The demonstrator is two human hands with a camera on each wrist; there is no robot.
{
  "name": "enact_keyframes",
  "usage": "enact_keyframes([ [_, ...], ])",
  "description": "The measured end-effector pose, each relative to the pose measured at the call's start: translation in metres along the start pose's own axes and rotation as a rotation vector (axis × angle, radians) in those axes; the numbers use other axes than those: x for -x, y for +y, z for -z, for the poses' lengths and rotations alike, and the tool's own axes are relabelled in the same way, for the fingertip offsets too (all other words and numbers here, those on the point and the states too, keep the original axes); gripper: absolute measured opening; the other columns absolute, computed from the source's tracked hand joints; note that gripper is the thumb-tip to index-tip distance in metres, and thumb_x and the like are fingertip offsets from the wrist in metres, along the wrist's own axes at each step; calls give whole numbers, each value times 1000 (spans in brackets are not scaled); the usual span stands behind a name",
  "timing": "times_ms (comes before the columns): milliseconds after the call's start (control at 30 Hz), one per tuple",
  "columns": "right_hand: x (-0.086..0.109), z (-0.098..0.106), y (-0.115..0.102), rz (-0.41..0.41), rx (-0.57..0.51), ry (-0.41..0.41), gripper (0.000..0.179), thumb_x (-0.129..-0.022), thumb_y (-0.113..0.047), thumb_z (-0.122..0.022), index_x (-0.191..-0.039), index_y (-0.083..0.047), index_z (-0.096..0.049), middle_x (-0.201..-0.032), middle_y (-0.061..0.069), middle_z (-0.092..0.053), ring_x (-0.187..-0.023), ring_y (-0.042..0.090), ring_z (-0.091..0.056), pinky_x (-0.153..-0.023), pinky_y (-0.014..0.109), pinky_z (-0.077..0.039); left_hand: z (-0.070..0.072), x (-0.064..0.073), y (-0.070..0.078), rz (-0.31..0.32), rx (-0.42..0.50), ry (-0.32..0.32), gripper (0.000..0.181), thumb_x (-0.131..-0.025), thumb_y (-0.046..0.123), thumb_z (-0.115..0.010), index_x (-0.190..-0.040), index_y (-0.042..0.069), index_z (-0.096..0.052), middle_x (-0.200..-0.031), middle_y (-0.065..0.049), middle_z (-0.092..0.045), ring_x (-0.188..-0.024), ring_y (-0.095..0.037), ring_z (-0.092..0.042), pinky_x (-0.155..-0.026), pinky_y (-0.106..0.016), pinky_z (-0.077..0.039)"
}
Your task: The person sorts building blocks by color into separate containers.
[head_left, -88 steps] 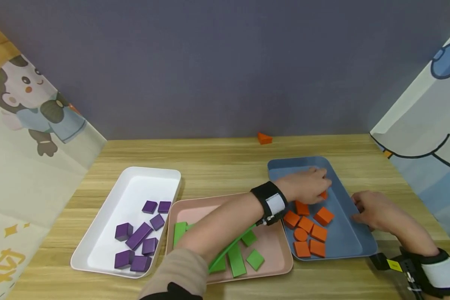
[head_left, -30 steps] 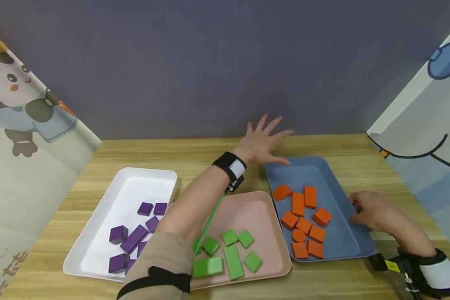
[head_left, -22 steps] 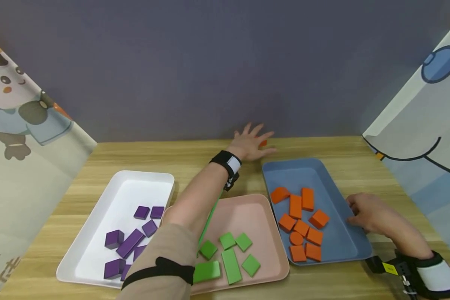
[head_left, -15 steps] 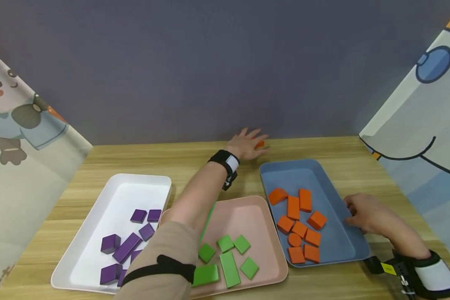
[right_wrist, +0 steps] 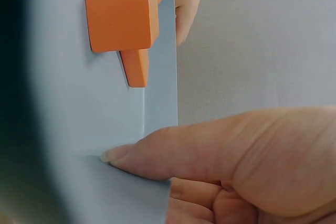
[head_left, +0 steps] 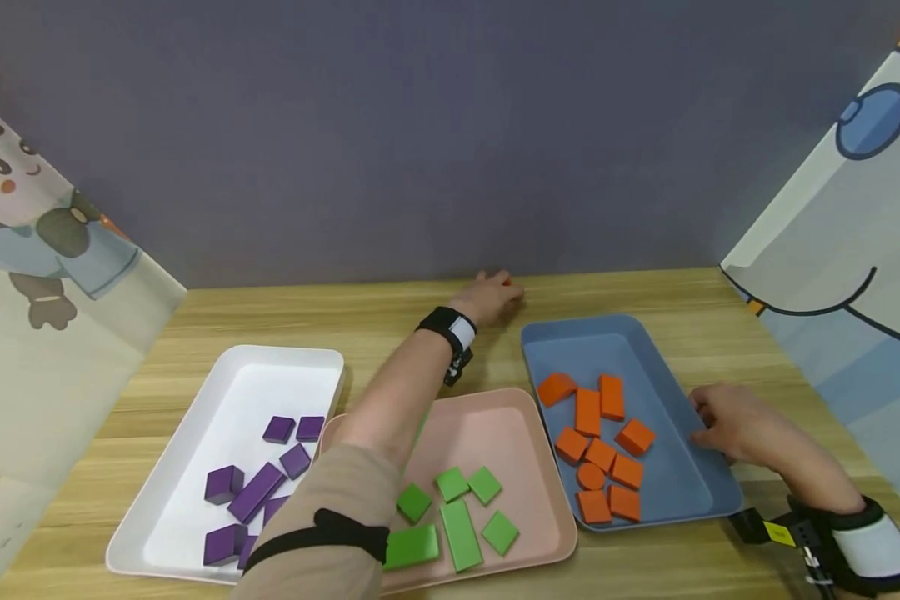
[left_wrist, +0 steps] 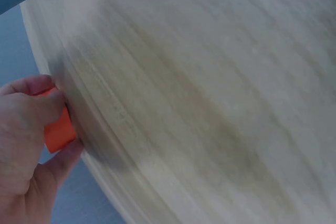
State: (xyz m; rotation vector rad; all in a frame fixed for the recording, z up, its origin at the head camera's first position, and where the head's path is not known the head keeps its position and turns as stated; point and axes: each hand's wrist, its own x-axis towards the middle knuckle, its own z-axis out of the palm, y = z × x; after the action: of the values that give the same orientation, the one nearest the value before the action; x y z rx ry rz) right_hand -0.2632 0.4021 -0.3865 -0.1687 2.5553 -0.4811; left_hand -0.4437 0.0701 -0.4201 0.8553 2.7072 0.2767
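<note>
At the back of the table, by the dark wall, my left hand (head_left: 487, 298) holds an orange triangular block (left_wrist: 59, 132) between thumb and fingers. Only a sliver of that block shows in the head view; the left wrist view shows more of it. My right hand (head_left: 738, 425) grips the right rim of the blue tray (head_left: 678, 471). In the right wrist view its thumb (right_wrist: 173, 153) lies over the inside of the tray wall, with the other fingers curled outside. Several orange blocks (head_left: 588, 412) lie in the blue tray.
A pink tray (head_left: 528, 450) with several green blocks (head_left: 461, 535) stands left of the blue one, partly under my left forearm. Farther left is a white tray (head_left: 258, 375) with several purple blocks (head_left: 257, 493). A dark wall (head_left: 450, 142) rises behind the table.
My left hand has left an orange block in the blue tray and moved to the back. Its spread fingers have come down and curled round the triangular block. The right hand stays on the rim.
</note>
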Motion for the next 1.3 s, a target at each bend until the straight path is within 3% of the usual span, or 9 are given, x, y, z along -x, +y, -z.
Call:
enact_keyframes([
  [100, 0, 0, 0, -4, -4, -9, 23, -85, -4, -70, -102, 9, -60, -88, 16, -66, -73, 20, -64, -56, 34, -55, 1, 3, -2, -22, 4, -1, 44, -102, -2, -42, -132, 27, -54, -143, -4, -44, -148, -44, -22, -113, -49, -36],
  [300, -1, -2, 1, -21, -12, -34, 24, -85, -4, -70, -102, 9, -60, -90, 18, -66, -75, 21, -64, -57, 34, -56, 4, 11, 1, -101, -13, 27, 51, -100, -9, -40, -137, 24, -55, -147, -2, -47, -149, -27, -30, -125, -49, -15],
  [500, 0, 0, 1, 12, -9, -12, 24, -85, -4, -70, -102, 10, -59, -91, 20, -65, -75, 22, -64, -56, 34, -55, 11, 16, 9, -235, -19, 136, 41, -100, -7, -44, -127, 18, -62, -128, -3, -54, -126, -20, -52, -122, -45, -25],
  [567, 0, 0, 0, 11, -3, -9, 25, -85, -4, -70, -102, 9, -59, -92, 21, -65, -75, 22, -64, -56, 34, -55, 17, 19, 16, -270, -39, 166, 40, -100, -7, -45, -125, 19, -62, -125, -3, -54, -120, -17, -53, -121, -45, -28],
  [700, 0, -1, 0, 6, -4, -15, 26, -86, -4, -69, -104, 10, -59, -93, 22, -65, -75, 23, -64, -57, 35, -56, 29, 27, 36, -329, -75, 192, 36, -102, -1, -45, -125, 22, -61, -128, 1, -54, -125, -14, -50, -121, -44, -28],
  [867, 0, -1, 0, 3, -16, -24, 27, -86, -4, -69, -106, 11, -58, -93, 22, -66, -75, 23, -65, -57, 35, -56, 39, 37, 68, -436, -108, 194, 42, -102, -4, -43, -129, 22, -62, -129, 1, -54, -119, -11, -52, -114, -34, -34],
  [1067, -2, -2, 4, -6, -15, -24, 27, -86, -5, -70, -106, 10, -59, -93, 21, -66, -75, 21, -65, -57, 34, -56, 28, 44, 97, -532, -187, 172, 46, -101, -9, -38, -120, 25, -63, -119, 3, -55, -104, -9, -50, -98, -24, -38],
  [1200, -3, -2, 5, 0, -15, -27, 27, -86, -5, -70, -106, 10, -59, -93, 20, -67, -74, 21, -65, -56, 34, -55, 18, 49, 107, -595, -204, 133, 40, -101, -8, -34, -109, 22, -60, -108, 3, -50, -92, -10, -42, -84, -24, -31],
  [1300, -3, -2, 5, 1, -18, -26, 27, -86, -5, -70, -106, 10, -58, -93, 20, -67, -74, 21, -64, -56, 33, -55, 14, 51, 112, -616, -215, 114, 37, -102, -6, -34, -108, 19, -60, -105, 2, -48, -89, -10, -39, -82, -24, -28],
])
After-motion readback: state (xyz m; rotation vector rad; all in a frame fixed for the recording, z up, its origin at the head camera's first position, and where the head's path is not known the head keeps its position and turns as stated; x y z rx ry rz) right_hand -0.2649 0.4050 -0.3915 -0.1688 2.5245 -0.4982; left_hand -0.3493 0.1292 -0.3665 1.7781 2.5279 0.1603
